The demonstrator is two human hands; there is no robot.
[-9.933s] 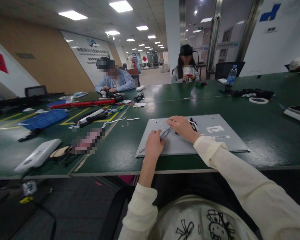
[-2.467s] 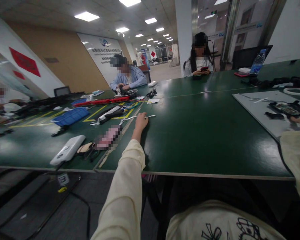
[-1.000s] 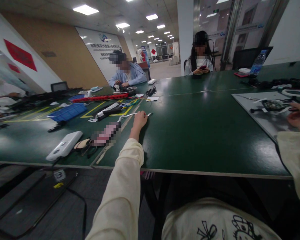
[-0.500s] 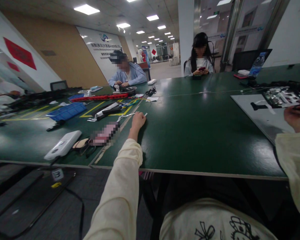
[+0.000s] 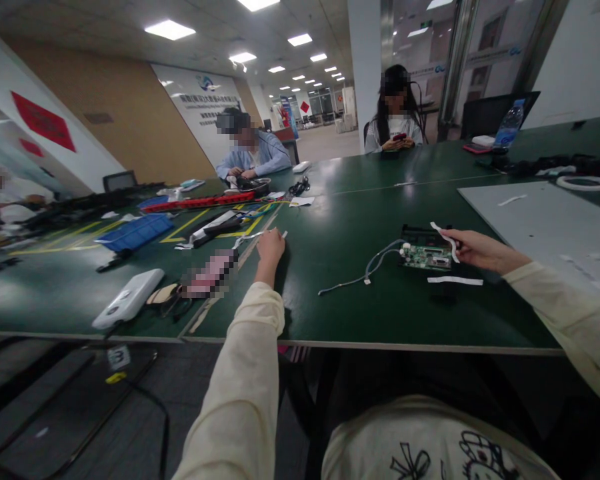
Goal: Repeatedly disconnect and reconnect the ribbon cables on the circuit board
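- Where the left hand (image 5: 271,245) reaches out over the table (image 5: 340,220) in the head view, its fingers are curled together on a white strip (image 5: 250,237), which runs left from the fist; one short end sticks out to the right.
- The right hand (image 5: 473,248) lies further right, well apart from the left one. Its fingers pinch the right edge of a green board (image 5: 424,257), and a white tab (image 5: 444,235) curls over the fingertips.
- The board sits low over the table's middle, nearer the near edge than the far one; I cannot tell whether it rests on the top or hangs just above it.
- A grey cable (image 5: 367,270) trails left from the board and lies on the table.
- A loose strip (image 5: 455,281) lies flat just near of the board.
- A grey panel (image 5: 545,227) lies to the right, behind the right arm, with a tape roll (image 5: 584,183) beyond it.
- Left of the left hand lie a blue tray (image 5: 135,232) and a white device (image 5: 123,303).
- Two people sit at the far side: one in blue (image 5: 255,155), one holding a phone (image 5: 393,130).
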